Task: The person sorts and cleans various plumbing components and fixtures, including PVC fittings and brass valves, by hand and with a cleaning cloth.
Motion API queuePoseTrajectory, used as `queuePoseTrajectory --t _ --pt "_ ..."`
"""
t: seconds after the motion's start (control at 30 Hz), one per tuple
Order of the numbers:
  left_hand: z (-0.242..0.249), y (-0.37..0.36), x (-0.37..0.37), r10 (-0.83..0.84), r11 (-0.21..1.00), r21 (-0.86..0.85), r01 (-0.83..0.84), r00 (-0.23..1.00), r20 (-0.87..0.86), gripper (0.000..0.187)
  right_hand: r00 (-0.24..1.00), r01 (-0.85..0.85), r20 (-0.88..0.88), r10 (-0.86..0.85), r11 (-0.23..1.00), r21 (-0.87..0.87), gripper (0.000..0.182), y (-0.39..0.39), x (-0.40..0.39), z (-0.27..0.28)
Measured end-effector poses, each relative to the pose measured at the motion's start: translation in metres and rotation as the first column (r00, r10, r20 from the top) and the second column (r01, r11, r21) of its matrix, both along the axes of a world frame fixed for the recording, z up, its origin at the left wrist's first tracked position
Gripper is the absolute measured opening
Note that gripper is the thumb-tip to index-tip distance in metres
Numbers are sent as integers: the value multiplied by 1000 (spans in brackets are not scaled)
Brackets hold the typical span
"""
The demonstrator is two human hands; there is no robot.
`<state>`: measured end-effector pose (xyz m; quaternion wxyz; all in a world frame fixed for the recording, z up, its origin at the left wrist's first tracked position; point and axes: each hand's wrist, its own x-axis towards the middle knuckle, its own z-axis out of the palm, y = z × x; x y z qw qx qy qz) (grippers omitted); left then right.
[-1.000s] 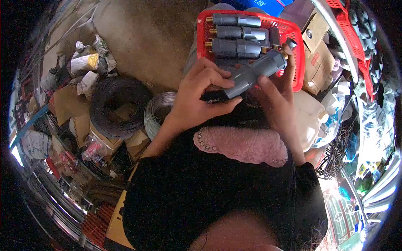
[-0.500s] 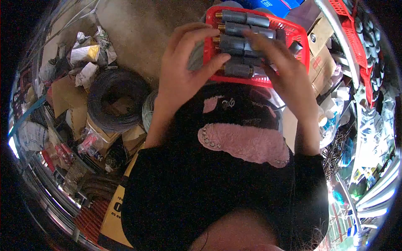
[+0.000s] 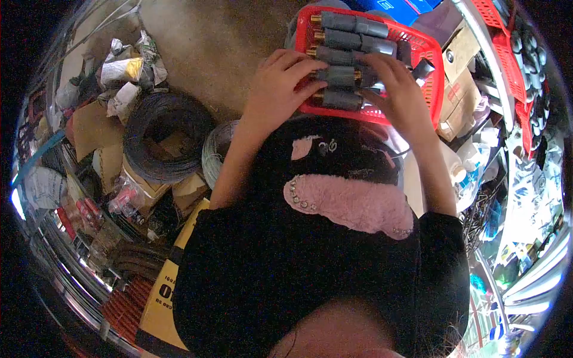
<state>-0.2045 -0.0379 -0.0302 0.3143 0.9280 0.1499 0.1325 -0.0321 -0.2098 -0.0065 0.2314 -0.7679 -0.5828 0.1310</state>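
Note:
A red plastic basket [image 3: 439,89] sits in front of my body, with dark grey cylinders with brass-coloured threaded ends laid in rows across it. My left hand [image 3: 280,80] is at the basket's left side, its thumb and fingers closed about the left end of a grey cylinder [image 3: 340,77] in the near rows. From the right, my right hand [image 3: 397,89] curls its fingers and thumb around another grey cylinder [image 3: 369,76], whose brass end faces left. The palm side of that grip is partly hidden. Other grey cylinders [image 3: 343,39] lie in the farther rows.
A coil of dark wire [image 3: 134,137] lies on the left, near crumpled wrapping [image 3: 122,71] and cardboard. Cardboard boxes [image 3: 459,101] stand right of the basket. Beyond them, red crates [image 3: 516,83] hold more dark parts. A blue box [image 3: 397,9] is at the top.
My left hand has moved slightly right and closed onto a cylinder end. My right hand has come down toward the near rows, and a brass end now shows beside its fingers.

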Motion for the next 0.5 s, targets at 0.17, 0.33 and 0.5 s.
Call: queuePoseTrajectory --t 0.17,0.33,0.5 --pt "-4 2 3 -38 992 120 37 999 1 26 968 148 -214 -128 986 82 33 -29 13 -14" --pt "2 0 9 -30 990 140 29 1000 3 25 933 324 -222 -284 930 172 22 -29 -12 -30" --pt "7 -8 14 -9 985 173 11 1000 -13 27 914 373 -242 -327 910 180 23 -31 -17 -19"
